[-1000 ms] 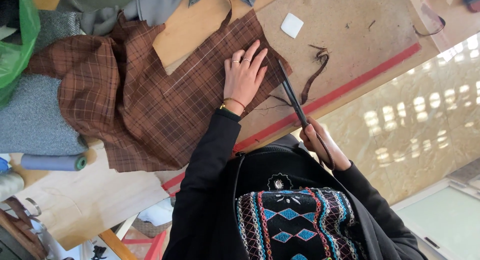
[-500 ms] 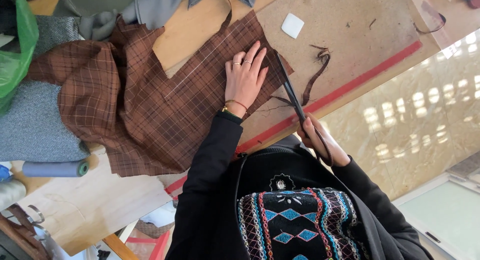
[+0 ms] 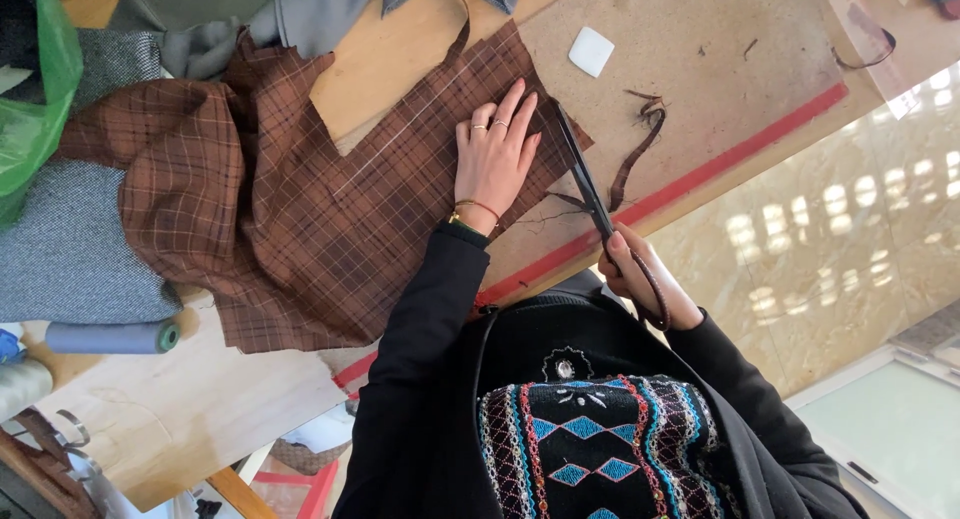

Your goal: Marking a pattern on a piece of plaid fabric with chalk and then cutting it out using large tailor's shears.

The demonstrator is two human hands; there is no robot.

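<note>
My left hand [image 3: 495, 154] lies flat, fingers spread, on a brown plaid cloth [image 3: 300, 209] spread over the wooden table [image 3: 700, 69]. My right hand [image 3: 640, 279] grips the handles of long dark scissors [image 3: 585, 179], whose blades run along the cloth's right edge beside my left fingers. A thin trimmed strip of brown cloth [image 3: 640, 149] lies on the table just past the blades.
A white piece of tailor's chalk [image 3: 591, 51] rests further up the table. Grey cloth [image 3: 70, 249], a green plastic bag [image 3: 35, 99] and a grey thread spool [image 3: 110, 337] sit at the left. A red band [image 3: 720, 154] marks the table's edge.
The view has shifted slightly. My left hand stays pressed on the plaid cloth, and the scissors have edged further along its right edge.
</note>
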